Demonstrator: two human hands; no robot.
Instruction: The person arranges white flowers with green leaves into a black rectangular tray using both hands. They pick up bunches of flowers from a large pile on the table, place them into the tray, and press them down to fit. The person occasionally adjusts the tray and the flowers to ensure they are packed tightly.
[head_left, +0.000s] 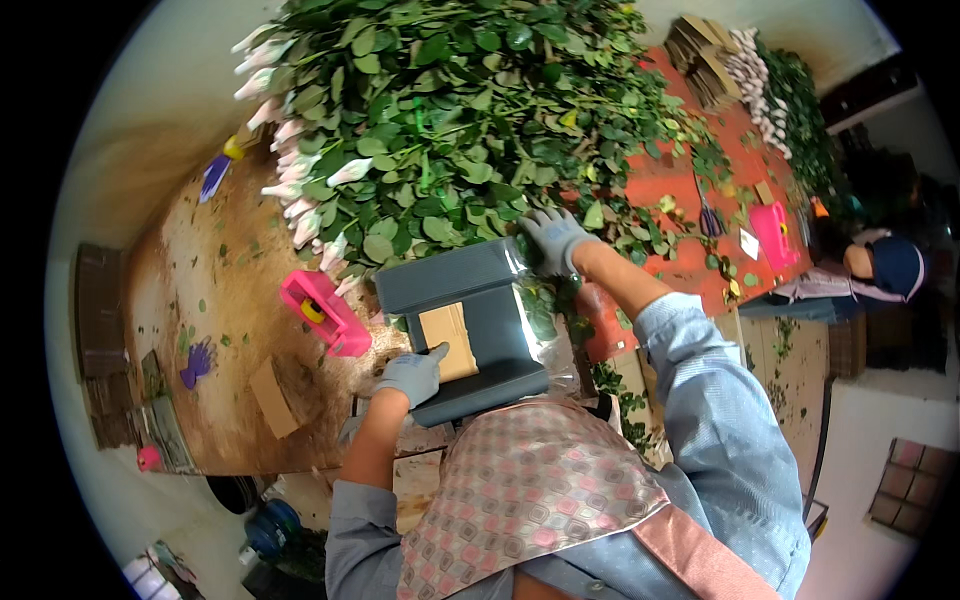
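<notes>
The piece of cardboard (pixel 455 330) is seen lying in the middle section of a dark grey stand (pixel 503 335), between the two gloved hands and nearer the left. The cardboard is touched at its lower left edge by the left hand (pixel 408 379), index finger extended; whether it is gripped cannot be told. The right hand (pixel 557 242) is held open, fingers extended, at the stand's upper right corner beside the leaves. The stand is bounded by a raised panel on its far side and a lip on its near side. A pink dispenser (pixel 347 338), in which a yellow roll (pixel 312 311) is seated, is placed left of the stand on the brown table (pixel 235 310). A second pink dispenser (pixel 774 237) is located far right; its contents cannot be made out. Leafy stems (pixel 450 110) with pale flower heads (pixel 258 84) are piled beyond the stand.
</notes>
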